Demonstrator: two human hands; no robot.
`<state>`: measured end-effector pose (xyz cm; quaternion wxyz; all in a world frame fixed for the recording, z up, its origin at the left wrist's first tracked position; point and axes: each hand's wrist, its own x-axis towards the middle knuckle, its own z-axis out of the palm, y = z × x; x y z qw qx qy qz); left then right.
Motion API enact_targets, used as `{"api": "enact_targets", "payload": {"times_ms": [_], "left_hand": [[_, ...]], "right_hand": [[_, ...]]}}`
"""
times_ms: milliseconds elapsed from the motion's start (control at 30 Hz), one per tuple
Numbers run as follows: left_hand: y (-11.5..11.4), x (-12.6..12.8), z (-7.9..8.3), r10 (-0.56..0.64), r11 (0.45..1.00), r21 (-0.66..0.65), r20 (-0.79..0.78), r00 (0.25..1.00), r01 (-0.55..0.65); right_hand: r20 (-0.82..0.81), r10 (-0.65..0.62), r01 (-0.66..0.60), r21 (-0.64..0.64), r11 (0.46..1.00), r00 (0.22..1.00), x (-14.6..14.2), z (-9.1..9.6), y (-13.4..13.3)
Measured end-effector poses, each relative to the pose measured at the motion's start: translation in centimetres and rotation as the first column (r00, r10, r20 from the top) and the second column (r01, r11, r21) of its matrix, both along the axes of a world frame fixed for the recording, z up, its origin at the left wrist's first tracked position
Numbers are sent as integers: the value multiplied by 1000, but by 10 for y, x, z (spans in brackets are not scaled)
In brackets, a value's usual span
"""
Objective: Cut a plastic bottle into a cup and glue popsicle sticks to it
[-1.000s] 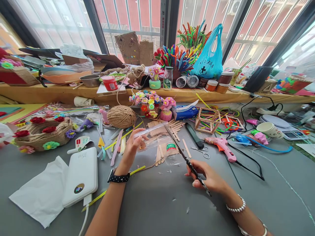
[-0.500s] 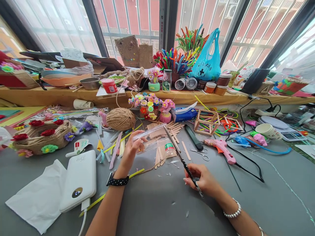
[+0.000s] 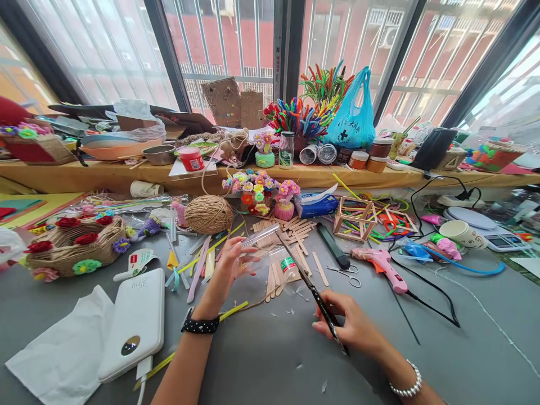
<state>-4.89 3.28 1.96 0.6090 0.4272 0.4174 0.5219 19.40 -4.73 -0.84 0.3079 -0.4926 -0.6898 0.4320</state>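
My left hand (image 3: 231,265), with a dark dotted watch strap on the wrist, is closed around one end of a clear plastic bottle piece (image 3: 265,256). A green and red label (image 3: 288,263) shows near its lower right. My right hand (image 3: 343,318) grips black-handled scissors (image 3: 310,284) by the handles. Their long blades point up and left, and the tips meet or overlap the plastic's right edge; whether they cut into it I cannot tell. Small clear scraps (image 3: 291,311) lie on the grey table (image 3: 261,360) below.
Wooden craft sticks (image 3: 319,269) lie behind the plastic, near a ball of twine (image 3: 208,214). To the right rest small scissors (image 3: 352,277) and a pink glue gun (image 3: 386,267) with its cord. A white power bank (image 3: 137,320) and a tissue (image 3: 63,343) are at left.
The view has tilted up a little, so the scene sits lower. The plastic piece has turned slightly in my left hand, whose fingers have shifted. My right hand still holds the scissors.
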Motion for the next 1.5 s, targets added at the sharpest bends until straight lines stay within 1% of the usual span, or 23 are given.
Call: {"api": "enact_targets", "payload": {"times_ms": [167, 300, 567, 667, 833, 900, 1067, 1200, 1367, 1500], "left_hand": [[0, -1, -3, 4, 998, 60, -44, 999, -2], [0, 0, -5, 21, 997, 74, -72, 997, -16], [0, 0, -7, 63, 992, 108, -33, 997, -59], [0, 1, -7, 96, 987, 130, -36, 995, -90], [-2, 8, -5, 137, 985, 116, -50, 989, -130], [-4, 11, -4, 146, 983, 117, -59, 988, -138], [-5, 12, -2, 152, 983, 118, -86, 985, -142], [-4, 10, -1, 155, 984, 106, -124, 980, -143], [-3, 8, -1, 159, 984, 110, -159, 975, -142], [-3, 8, -2, 175, 979, 129, -143, 974, -157]], "right_hand": [[-23, 24, -25, -6, 1000, 999, 2, 1, 0], [-7, 13, -13, -14, 1000, 1000, 3, -1, 1], [67, -7, 7, -7, 1000, 998, -4, -5, -2], [30, -11, 12, -24, 1000, 999, -7, -6, -4], [-125, 15, -28, -99, 995, 992, -8, -3, -4], [-142, 8, -22, -99, 995, 990, -6, -2, -4], [-52, 28, -31, -50, 998, 998, 0, 1, -1], [-44, 55, -57, -47, 997, 998, 2, 1, -1], [-17, 36, -37, -40, 999, 999, -1, -1, -2], [21, 10, -9, -29, 1000, 1000, -4, -4, -4]]}}
